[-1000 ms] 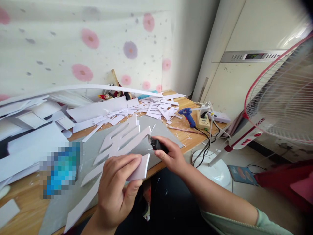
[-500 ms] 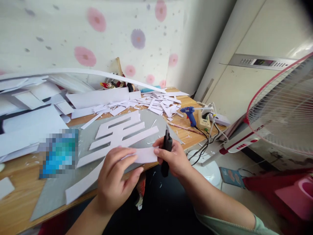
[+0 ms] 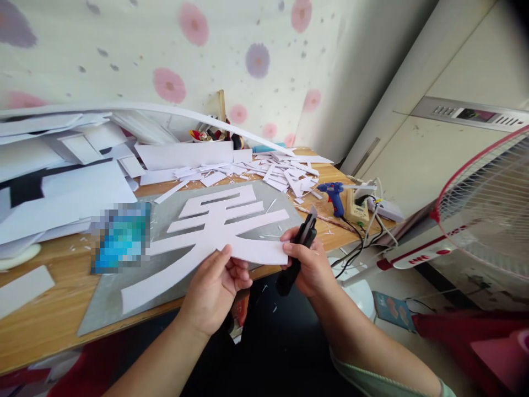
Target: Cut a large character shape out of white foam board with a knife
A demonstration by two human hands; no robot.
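A white cut-out character (image 3: 212, 229), seemingly of foam board, lies over the grey cutting mat (image 3: 102, 300) with its near right stroke reaching past the table edge. My left hand (image 3: 217, 289) pinches its near edge, thumb on top and fingers curled beneath. My right hand (image 3: 312, 270) grips a black utility knife (image 3: 305, 234), whose blade tip points up and away from me. The thumb and fingers of that same hand also pinch the tip of the right stroke.
White scraps (image 3: 285, 171) are piled at the back of the wooden table (image 3: 25, 342). A blue glue gun (image 3: 335, 198) lies beside a power strip (image 3: 357, 204) with trailing cables. White boards (image 3: 82, 190) are stacked on the left. A fan (image 3: 487, 204) stands right of the table.
My left hand has turned from palm down over the cut-out to pinching its near edge from below. The knife has tilted to the right in my right hand. The camera view has shifted left.
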